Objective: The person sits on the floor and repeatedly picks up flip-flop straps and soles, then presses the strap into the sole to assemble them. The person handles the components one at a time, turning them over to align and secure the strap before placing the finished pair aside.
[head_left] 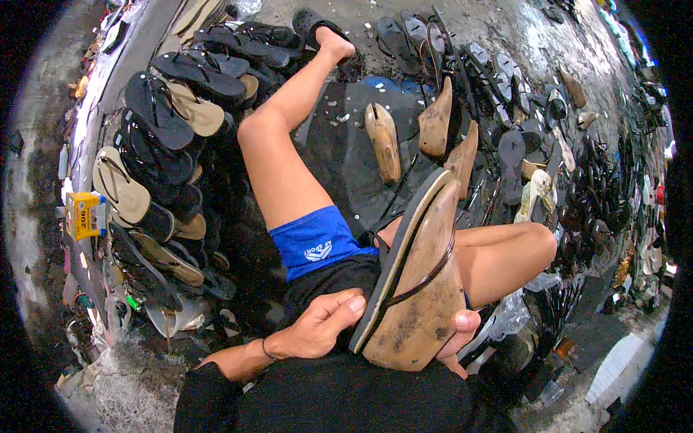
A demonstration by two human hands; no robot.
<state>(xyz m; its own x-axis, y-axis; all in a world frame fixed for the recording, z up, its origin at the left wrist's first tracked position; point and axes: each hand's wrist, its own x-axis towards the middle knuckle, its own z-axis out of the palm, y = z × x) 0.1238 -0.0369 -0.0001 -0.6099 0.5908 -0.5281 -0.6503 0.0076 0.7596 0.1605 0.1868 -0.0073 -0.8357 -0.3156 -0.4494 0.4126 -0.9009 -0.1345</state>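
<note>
A wooden shoe last [419,310] with a flip-flop [386,281] fitted on it is tilted upright over my lap. The dark sole lies along its left side, and a thin brown strap [426,281] crosses the wood. My right hand [460,335] grips the last low on its right edge, thumb in front, most fingers hidden behind. Close by the sole's left edge, my left hand [325,325] is closed, its thumb pressed over curled fingers. Whatever sits in that pinch is hidden.
Beyond my lap lie more wooden lasts [382,144] on a dark mat [332,137]. Piles of flip-flops [159,108] line the left, near a yellow box [86,215]. More sandals [511,155] and dark straps [577,209] crowd the right. A clear plastic bag [509,317] lies beside my right hand.
</note>
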